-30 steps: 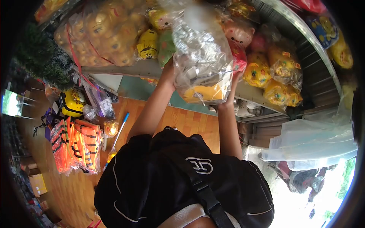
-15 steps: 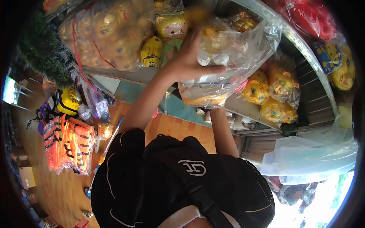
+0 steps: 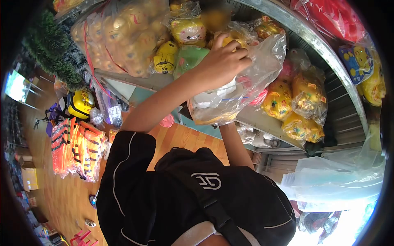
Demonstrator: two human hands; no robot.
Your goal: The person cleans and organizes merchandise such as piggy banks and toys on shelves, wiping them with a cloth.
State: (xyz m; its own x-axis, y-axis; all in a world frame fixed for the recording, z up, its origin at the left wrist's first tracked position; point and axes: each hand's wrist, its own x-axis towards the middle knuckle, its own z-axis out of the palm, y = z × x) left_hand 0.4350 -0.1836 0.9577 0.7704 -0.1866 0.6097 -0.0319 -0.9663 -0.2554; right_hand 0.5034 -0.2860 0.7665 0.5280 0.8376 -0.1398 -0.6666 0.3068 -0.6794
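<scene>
A clear plastic bag (image 3: 266, 61) with white rounded items (image 3: 213, 98) inside is held up in front of the shelf. My left hand (image 3: 227, 61) lies across its upper part, fingers bent and closed over the plastic. My right forearm (image 3: 238, 145) rises to the underside of the bag, which hides my right hand and its fingers. Behind my left wrist stands a wrapped green item (image 3: 191, 58). A yellow figure with a drawn face (image 3: 165, 57) is left of that. Yellow wrapped figures (image 3: 278, 98) sit just right of the bag.
A large bag of golden round figures (image 3: 119, 37) fills the shelf's left part. The shelf's metal rim (image 3: 324, 49) curves along the right. Plastic sheeting (image 3: 336, 172) hangs at lower right. Packed orange vests (image 3: 78, 149) and a yellow case (image 3: 82, 103) are on the left.
My left hand has moved right and its spread fingers have bent over the bag's top. The bag has shifted slightly down and left. The view has turned a little.
</scene>
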